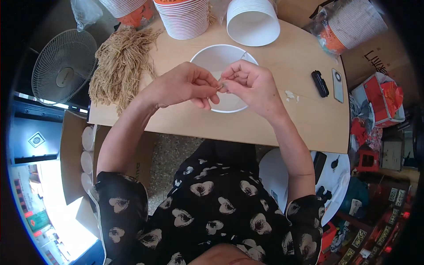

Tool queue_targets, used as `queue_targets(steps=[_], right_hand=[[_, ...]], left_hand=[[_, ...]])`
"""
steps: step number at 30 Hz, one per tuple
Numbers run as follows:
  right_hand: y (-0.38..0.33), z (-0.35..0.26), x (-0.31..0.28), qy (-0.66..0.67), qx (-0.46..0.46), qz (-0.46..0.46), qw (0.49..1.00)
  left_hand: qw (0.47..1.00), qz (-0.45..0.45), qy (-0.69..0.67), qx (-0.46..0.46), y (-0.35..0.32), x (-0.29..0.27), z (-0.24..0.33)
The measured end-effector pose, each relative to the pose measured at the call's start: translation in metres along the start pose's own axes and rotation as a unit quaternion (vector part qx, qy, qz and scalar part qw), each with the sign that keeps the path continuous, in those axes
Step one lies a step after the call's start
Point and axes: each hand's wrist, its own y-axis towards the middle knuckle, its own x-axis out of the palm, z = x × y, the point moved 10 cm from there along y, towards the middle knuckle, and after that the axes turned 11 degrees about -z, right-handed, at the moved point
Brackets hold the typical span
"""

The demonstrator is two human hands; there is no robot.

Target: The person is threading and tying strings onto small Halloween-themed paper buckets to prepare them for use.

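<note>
My left hand (185,86) and my right hand (255,85) meet fingertip to fingertip above a white paper bucket (214,57). Both are closed in a pinch. Something small and pale shows between the fingertips, too small to name. The bucket's open mouth faces up, and a short thin line shows on its inner wall near the far right rim. To the left of my left hand lies a thick bundle of tan cords (123,62), with loose ends hanging over the table edge.
Nested paper buckets (185,22) stand at the back of the wooden table (282,128), beside a tilted white stack (254,26). Bagged buckets (351,28) sit back right. A black case (319,84), phone (338,86) and white scraps (291,95) lie right; a fan (65,68) stands left.
</note>
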Motion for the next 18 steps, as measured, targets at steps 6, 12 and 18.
queue_targets(steps=[6, 12, 18], right_hand=[[-0.002, -0.011, -0.025, -0.058, 0.011, 0.017, 0.998], [0.002, -0.004, -0.019, -0.248, 0.170, -0.029, 0.953], [0.008, 0.010, -0.002, -0.209, 0.111, -0.066, 0.969]], left_hand=[[0.998, 0.023, -0.052, 0.034, 0.005, -0.006, -0.002], [0.996, 0.038, -0.066, 0.042, 0.008, -0.007, -0.001], [0.994, 0.040, -0.083, 0.063, 0.010, -0.005, 0.002]])
